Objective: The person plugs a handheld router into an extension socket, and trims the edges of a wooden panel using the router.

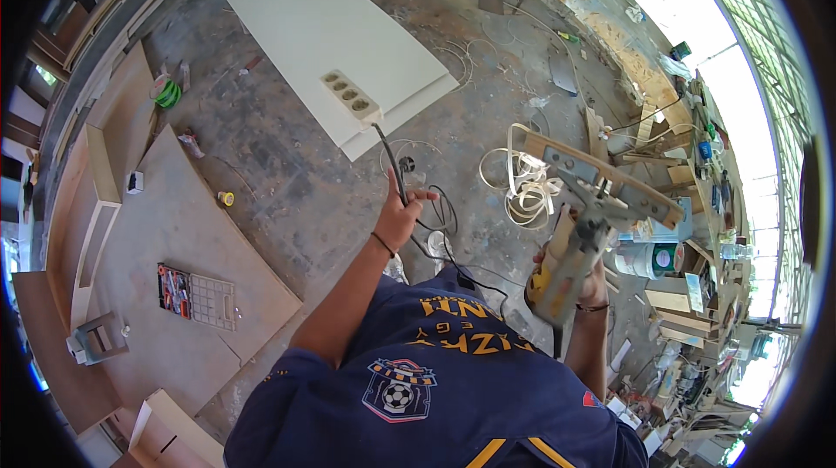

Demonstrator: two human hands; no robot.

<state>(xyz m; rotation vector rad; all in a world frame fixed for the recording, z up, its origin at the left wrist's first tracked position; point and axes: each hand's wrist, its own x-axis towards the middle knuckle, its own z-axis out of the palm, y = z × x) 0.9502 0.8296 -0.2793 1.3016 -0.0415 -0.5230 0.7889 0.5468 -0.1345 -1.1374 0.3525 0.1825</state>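
Just below the white power strip (pixel 350 100) on the white panel (pixel 322 33), the left hand (pixel 402 214) has its fingers closed on the black cord (pixel 389 154) running up to it; the right hand (pixel 568 272) grips a yellow power tool (pixel 566 268), off to the strip's lower right. The cord is being gathered; the next move likely calls for slack.

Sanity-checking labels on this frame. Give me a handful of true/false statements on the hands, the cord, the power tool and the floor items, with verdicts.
1. The left hand grips a black cord. True.
2. The cord runs up to a red extension reel. False: it leads to a beige power strip lying on a white panel.
3. The right hand holds a yellow power tool with a wooden jig on its top. True.
4. Both hands are empty. False: each holds something.
5. A compartment organiser box lies on a plywood sheet on the person's left. True.
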